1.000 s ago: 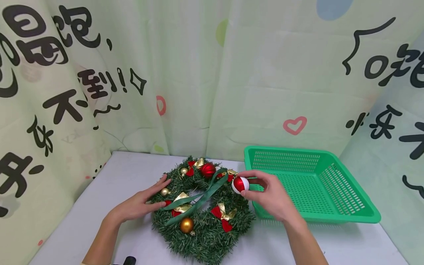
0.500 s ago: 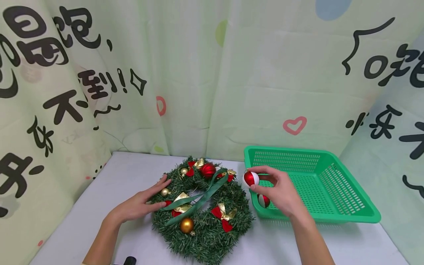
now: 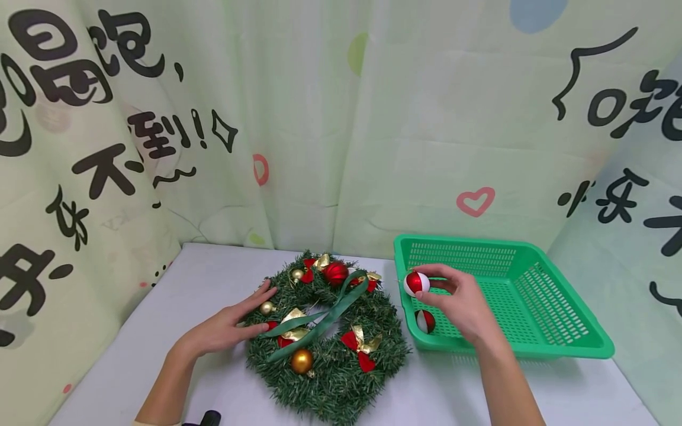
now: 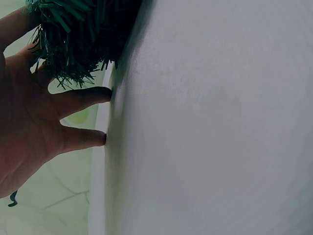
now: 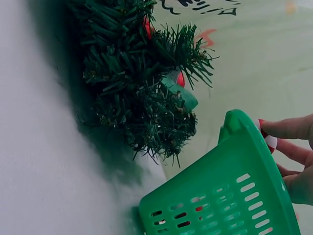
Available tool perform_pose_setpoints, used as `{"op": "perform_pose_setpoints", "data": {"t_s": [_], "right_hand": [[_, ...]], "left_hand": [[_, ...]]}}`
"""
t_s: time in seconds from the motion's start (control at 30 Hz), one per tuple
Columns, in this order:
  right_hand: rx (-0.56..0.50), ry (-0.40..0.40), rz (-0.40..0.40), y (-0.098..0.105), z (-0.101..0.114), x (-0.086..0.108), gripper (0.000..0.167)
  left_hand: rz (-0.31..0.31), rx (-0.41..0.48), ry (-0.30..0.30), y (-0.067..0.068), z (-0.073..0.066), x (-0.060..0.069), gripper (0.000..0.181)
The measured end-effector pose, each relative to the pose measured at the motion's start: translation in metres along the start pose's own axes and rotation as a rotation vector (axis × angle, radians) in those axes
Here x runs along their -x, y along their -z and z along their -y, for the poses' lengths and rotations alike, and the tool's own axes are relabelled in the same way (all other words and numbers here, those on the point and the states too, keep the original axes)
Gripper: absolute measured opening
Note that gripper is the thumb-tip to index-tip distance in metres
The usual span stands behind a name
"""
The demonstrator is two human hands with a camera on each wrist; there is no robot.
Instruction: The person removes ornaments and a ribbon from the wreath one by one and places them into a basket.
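Observation:
A green Christmas wreath (image 3: 341,384) lies on the table, with red and gold bows, a green ribbon (image 3: 338,310), a gold ball (image 3: 302,361) and a red ball (image 3: 336,273) on it. My left hand (image 3: 229,325) rests against its left side with fingers spread; in the left wrist view two fingertips touch the tabletop. My right hand (image 3: 460,302) pinches a red-and-white ball ornament (image 3: 416,284) between thumb and fingers, above the left part of a green plastic basket (image 3: 463,239). A second red-and-white ball (image 3: 425,321) lies inside the basket, below that hand.
The slotted basket wall (image 5: 210,171) rises close beside the wreath on the right. A white table (image 3: 208,272) carries everything. Behind it hangs a pale green curtain (image 3: 410,130) with black writing. A dark object (image 3: 210,418) shows by my left forearm.
My right hand has moved right with the red-and-white ball, from the wreath's upper right edge to over the basket. The ball in the basket has come into sight. My left hand has stayed still.

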State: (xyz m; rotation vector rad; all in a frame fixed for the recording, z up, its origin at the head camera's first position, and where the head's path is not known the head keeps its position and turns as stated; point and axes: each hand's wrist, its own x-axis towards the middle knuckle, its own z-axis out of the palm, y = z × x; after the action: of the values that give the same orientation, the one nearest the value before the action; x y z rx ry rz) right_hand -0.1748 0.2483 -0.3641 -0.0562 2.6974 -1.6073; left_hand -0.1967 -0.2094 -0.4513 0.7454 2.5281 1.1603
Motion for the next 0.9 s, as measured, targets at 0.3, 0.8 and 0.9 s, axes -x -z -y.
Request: {"op": "perform_pose_setpoints", "data": {"t_s": [0.3,0.8,0.9], "right_hand": [[0.035,-0.016,-0.016,0.002,-0.008,-0.005,0.05],[0.092,-0.083,-0.018,0.002,-0.018,-0.008,0.05],[0.102,-0.087,-0.021,0.002,-0.021,-0.008,0.05]], "left_hand": [[-0.002,-0.005,-0.007,0.0,0.002,-0.001,0.073],[-0.004,-0.004,0.0,0.0,0.002,0.0,0.073],[-0.004,-0.003,0.0,0.0,0.002,0.0,0.073]]}}
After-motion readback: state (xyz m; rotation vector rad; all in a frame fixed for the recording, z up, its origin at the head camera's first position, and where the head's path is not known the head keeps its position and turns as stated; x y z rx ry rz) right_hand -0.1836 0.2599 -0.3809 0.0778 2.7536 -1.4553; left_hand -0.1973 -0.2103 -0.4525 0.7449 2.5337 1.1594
